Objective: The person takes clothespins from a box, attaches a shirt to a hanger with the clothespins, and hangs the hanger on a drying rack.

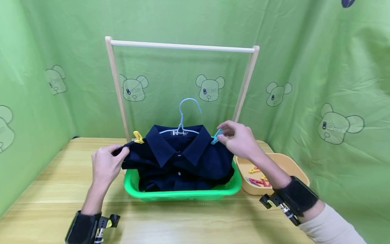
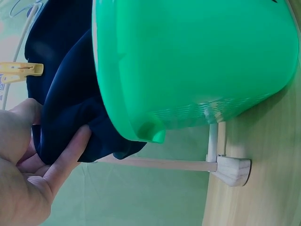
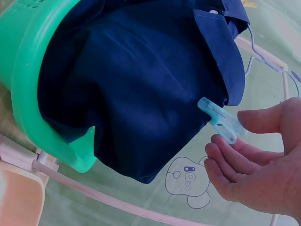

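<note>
A dark navy collared shirt [image 1: 182, 166] lies partly in a green basket [image 1: 182, 195], with a light-blue wire hanger [image 1: 181, 120] inside its collar. My left hand [image 1: 106, 162] pinches the shirt's shoulder at the left, thumb on one side and fingers on the other in the left wrist view. Near it, a yellow clothespin [image 1: 138, 137] is clipped on that shoulder. At the opposite shoulder, my right hand [image 1: 240, 139] has thumb and fingertips at the handles of a light-blue clothespin [image 3: 218, 117]. That clothespin's nose bites the shirt beside the collar.
Behind the basket stands a rack with wooden posts [image 1: 245, 86] and a white crossbar [image 1: 182, 46]. An orange tray [image 1: 289, 162] at the right holds several red and yellow clothespins [image 1: 259, 182]. Green cloth [image 1: 182, 20] surrounds the wooden table [image 1: 182, 223].
</note>
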Available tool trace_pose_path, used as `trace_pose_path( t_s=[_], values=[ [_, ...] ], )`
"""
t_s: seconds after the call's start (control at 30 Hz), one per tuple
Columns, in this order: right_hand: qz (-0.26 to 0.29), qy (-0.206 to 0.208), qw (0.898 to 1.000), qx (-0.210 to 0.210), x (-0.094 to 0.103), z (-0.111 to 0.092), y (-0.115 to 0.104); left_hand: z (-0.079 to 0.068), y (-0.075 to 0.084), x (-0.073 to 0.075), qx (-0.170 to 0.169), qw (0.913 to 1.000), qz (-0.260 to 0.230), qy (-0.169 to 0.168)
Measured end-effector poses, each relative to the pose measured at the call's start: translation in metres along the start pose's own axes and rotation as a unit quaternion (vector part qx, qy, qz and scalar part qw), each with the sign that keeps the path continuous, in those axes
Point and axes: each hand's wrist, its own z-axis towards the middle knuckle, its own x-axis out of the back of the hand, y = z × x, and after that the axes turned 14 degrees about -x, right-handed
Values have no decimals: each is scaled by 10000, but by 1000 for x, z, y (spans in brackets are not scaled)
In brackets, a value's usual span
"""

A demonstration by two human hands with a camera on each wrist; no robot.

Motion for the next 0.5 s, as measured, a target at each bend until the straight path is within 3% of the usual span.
trace_pose_path(
  t_s=[0.5],
  values=[
    [71, 196, 9997, -121, 0, -3, 13, 0, -1, -2, -118, 9999, -19, 76]
  ],
)
